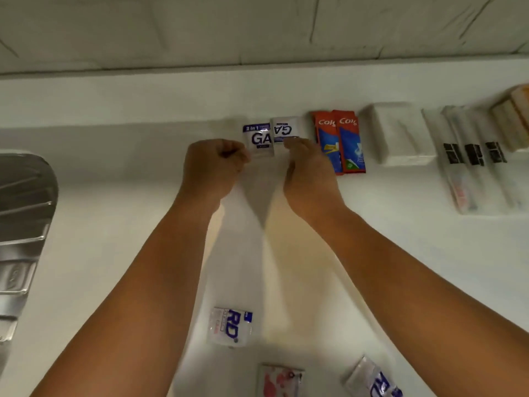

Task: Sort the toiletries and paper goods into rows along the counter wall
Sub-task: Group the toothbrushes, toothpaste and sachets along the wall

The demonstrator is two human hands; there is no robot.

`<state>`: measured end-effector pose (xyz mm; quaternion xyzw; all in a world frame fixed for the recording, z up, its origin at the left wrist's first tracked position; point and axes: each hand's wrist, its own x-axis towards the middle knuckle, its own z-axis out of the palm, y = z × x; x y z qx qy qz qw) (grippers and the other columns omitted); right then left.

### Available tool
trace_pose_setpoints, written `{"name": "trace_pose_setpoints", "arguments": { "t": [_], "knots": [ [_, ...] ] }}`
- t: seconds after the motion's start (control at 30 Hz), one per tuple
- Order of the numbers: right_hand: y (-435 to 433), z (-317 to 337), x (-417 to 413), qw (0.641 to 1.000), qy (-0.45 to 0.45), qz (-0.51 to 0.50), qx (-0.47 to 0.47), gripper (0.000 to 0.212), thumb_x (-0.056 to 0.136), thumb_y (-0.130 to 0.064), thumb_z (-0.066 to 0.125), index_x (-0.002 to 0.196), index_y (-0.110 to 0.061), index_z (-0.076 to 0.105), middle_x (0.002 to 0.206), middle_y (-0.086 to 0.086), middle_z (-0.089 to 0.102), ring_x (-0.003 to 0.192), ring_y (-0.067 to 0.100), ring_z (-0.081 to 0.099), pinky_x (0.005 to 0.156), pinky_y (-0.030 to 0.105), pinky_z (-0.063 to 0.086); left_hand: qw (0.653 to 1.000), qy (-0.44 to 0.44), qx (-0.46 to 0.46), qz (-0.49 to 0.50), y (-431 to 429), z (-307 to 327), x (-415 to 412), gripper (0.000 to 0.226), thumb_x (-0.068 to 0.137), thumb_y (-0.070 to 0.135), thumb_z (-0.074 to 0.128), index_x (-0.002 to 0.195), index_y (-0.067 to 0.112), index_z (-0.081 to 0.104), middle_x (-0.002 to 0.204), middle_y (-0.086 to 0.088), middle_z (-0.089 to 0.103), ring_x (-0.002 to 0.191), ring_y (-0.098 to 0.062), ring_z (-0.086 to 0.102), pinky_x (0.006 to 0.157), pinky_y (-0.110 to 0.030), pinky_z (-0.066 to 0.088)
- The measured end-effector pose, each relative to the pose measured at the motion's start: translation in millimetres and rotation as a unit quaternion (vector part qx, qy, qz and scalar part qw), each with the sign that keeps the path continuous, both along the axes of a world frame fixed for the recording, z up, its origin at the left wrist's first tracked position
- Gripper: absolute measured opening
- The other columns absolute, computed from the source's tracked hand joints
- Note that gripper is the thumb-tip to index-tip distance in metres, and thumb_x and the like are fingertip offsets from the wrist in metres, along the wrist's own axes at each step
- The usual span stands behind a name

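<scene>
Two white-and-blue sachets lie side by side near the counter wall. My left hand (213, 164) pinches the lower edge of the left sachet (257, 137). The fingertips of my right hand (307, 170) press on the right sachet (286, 128), which lies upside down. Right of them stand two red toothpaste boxes (340, 138), a white pack of tissues (398, 133) and several wrapped toothbrushes (469, 159). Near the front edge lie a blue-lettered sachet (230, 326), a pink-patterned sachet (280, 381) and another blue-lettered sachet (372, 379).
A steel sink with a ribbed drainer (20, 224) fills the left edge. Stacked orange-and-cream bars (512, 116) sit at the far right by the wall. The white counter (114, 167) runs along a tiled wall (257, 30).
</scene>
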<state>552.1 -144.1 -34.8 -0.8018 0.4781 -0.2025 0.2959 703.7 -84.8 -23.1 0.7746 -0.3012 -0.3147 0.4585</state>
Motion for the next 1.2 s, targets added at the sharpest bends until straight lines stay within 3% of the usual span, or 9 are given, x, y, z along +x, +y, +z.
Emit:
{"name": "trace_pose_setpoints", "arguments": {
  "t": [0.07,0.17,0.33,0.6,0.77,0.93,1.13,1.2],
  "knots": [
    [-0.2,-11.3,8.7,0.997,0.04,0.028,-0.06,0.047,0.088,0.006,0.051,0.133,-0.005,0.054,0.139,0.012,0.051,0.123,0.028,0.054,0.101,0.027,0.043,1.0,-0.027,0.007,0.005,-16.9,-5.7,10.3,0.015,0.078,0.017,0.073,0.068,0.028,0.074,0.07,-0.002,0.072,0.057,-0.012,0.063,0.061,-0.03,0.055],
    [-4.8,-27.9,19.6,0.994,0.052,0.032,-0.093,0.051,0.086,0.006,0.049,0.137,0.0,0.051,0.146,0.018,0.045,0.137,0.032,0.042,0.114,0.039,0.037,0.998,-0.055,0.02,0.007,-34.8,-14.6,21.2,0.005,0.064,0.033,0.073,0.067,0.031,0.076,0.073,-0.006,0.075,0.075,-0.029,0.073,0.074,-0.046,0.061],
    [-7.3,-33.6,23.4,0.988,0.046,0.028,-0.145,0.051,0.083,0.009,0.046,0.133,0.008,0.052,0.142,0.025,0.049,0.138,0.042,0.038,0.113,0.05,0.035,0.991,-0.128,0.035,-0.001,-48.1,-16.5,22.3,0.019,0.069,0.029,0.076,0.085,0.018,0.081,0.083,-0.007,0.077,0.082,-0.026,0.073,0.078,-0.04,0.06],
    [-12.2,-34.1,22.3,0.989,0.076,0.033,-0.121,0.05,0.09,0.001,0.048,0.14,0.001,0.048,0.148,0.018,0.044,0.144,0.033,0.032,0.119,0.04,0.024,0.976,-0.206,0.063,0.013,-50.9,-16.1,13.2,0.018,0.079,0.033,0.074,0.09,0.022,0.08,0.089,-0.001,0.077,0.087,-0.021,0.071,0.076,-0.031,0.056],
    [-12.8,-34.5,23.7,0.991,0.055,0.03,-0.118,0.049,0.089,0.003,0.047,0.138,0.003,0.049,0.146,0.02,0.045,0.142,0.036,0.033,0.117,0.048,0.031,0.977,-0.204,0.055,0.013,-48.2,-15.3,14.7,0.014,0.079,0.029,0.071,0.086,0.021,0.08,0.084,0.0,0.076,0.083,-0.02,0.07,0.075,-0.032,0.057],
    [-9.4,-34.2,20.5,0.99,-0.011,0.027,-0.139,0.047,0.083,0.003,0.047,0.129,0.004,0.057,0.139,0.023,0.053,0.135,0.038,0.044,0.109,0.049,0.041,0.989,-0.142,0.022,0.015,-28.3,-21.5,12.7,0.015,0.08,0.031,0.071,0.092,0.024,0.077,0.085,0.004,0.075,0.081,-0.016,0.07,0.08,-0.037,0.058],
    [30.2,-24.4,-5.9,0.982,-0.064,0.06,-0.166,0.033,0.087,-0.008,0.056,0.117,0.001,0.066,0.129,0.018,0.061,0.118,0.03,0.06,0.099,0.036,0.051,0.988,-0.132,0.013,-0.083,34.9,-7.9,-10.6,0.019,0.092,0.03,0.067,0.11,0.026,0.071,0.097,0.013,0.07,0.081,0.001,0.062,0.08,-0.014,0.048],
    [52.8,-19.8,-17.1,0.984,-0.079,0.071,-0.146,0.032,0.088,-0.013,0.056,0.115,-0.003,0.068,0.128,0.014,0.063,0.114,0.025,0.062,0.099,0.031,0.05,0.984,-0.143,0.015,-0.109,65.9,-2.4,-16.7,0.019,0.093,0.026,0.066,0.112,0.026,0.07,0.102,0.017,0.069,0.086,0.003,0.063,0.084,-0.012,0.05]
  ]
}}
